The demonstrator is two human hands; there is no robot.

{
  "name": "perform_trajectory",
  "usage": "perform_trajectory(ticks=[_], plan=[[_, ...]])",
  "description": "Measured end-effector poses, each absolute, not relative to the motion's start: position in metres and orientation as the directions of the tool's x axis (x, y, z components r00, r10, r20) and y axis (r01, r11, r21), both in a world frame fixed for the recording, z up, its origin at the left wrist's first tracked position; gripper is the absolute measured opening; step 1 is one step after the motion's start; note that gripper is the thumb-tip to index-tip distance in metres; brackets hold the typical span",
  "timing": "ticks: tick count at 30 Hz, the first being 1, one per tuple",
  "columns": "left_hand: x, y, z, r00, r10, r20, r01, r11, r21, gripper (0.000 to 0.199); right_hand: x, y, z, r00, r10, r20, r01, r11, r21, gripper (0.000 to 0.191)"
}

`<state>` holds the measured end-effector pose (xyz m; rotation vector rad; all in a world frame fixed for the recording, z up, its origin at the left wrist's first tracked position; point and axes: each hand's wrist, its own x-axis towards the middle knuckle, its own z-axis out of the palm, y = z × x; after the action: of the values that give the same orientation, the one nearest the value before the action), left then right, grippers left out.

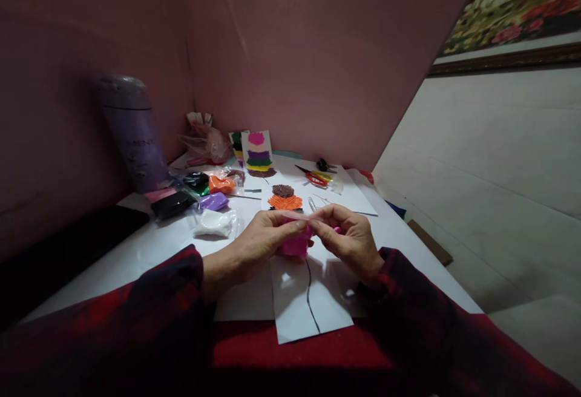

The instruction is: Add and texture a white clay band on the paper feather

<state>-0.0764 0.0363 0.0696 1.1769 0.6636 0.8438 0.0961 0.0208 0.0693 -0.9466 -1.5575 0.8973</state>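
Note:
Between both hands is a small clear plastic packet of bright pink modelling clay (296, 244). My left hand (254, 238) pinches the packet's upper edge with thumb and fingers. My right hand (347, 236) is closed on the same edge, its thumb and fingertips almost meeting the left ones. A bit of pink shows beside the right fingers; what it belongs to is unclear. Below the hands lies a white card (297, 309) with a wavy dark line, its near end over the table edge. Just beyond them is a card with brown and orange colouring (285, 201), partly hidden.
Clay packets in several colours, including white (214, 223), purple (213, 202) and orange (221, 184), lie at left. A tall purple flask (136, 137) stands behind them. Red-handled scissors (316, 179) rest at the back right. A striped coloured card (258, 152) leans near the wall.

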Motion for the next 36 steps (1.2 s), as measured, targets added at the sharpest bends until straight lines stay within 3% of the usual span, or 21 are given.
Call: perform_trajectory(ticks=[5, 17, 29, 36], plan=[[-0.0766, 0.0360, 0.0698, 0.523, 0.852, -0.015, -0.209, 0.145, 0.967, 0.028, 0.0964, 0.0217, 0.0701, -0.122, 0.918, 0.377, 0.112, 0.390, -0.914, 0.026], [-0.0789, 0.0353, 0.0777, 0.408, 0.894, 0.185, -0.128, -0.144, 0.981, 0.017, 0.1004, 0.0248, 0.0680, -0.112, 0.933, 0.342, 0.081, 0.352, -0.933, 0.022], [-0.0779, 0.0363, 0.0771, 0.364, 0.909, 0.204, -0.108, -0.176, 0.978, 0.014, 0.0995, 0.0216, 0.0686, -0.111, 0.941, 0.319, 0.093, 0.330, -0.939, 0.026], [-0.0792, 0.0368, 0.0779, 0.364, 0.917, 0.163, -0.167, -0.108, 0.980, 0.017, 0.1038, 0.0273, 0.0646, -0.094, 0.927, 0.363, 0.077, 0.370, -0.926, 0.026]])
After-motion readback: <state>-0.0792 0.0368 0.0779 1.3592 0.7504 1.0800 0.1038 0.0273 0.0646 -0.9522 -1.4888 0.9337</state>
